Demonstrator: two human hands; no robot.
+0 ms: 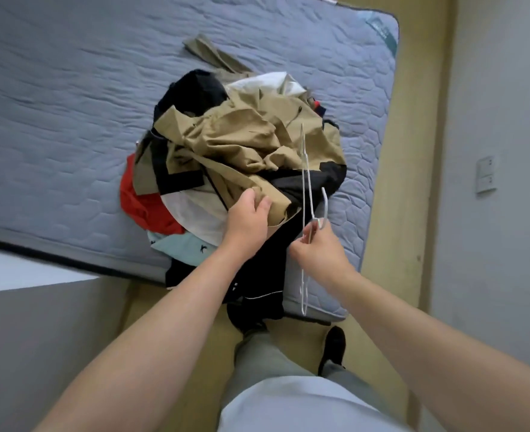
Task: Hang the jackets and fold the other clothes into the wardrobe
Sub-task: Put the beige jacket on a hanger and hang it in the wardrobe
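Tan jacket [241,141] lies on top of the clothes pile [195,213] on the bed [70,120]. The left hand [251,213] pinches its edge, likely to pull it free. The right hand [316,251] holds a white hanger [307,182], ready for it.

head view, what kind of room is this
Most likely a bedroom: a bare quilted mattress holds a pile of clothes, and a light switch sits on the wall. The left hand grips a khaki jacket; the right hand holds a white hanger.
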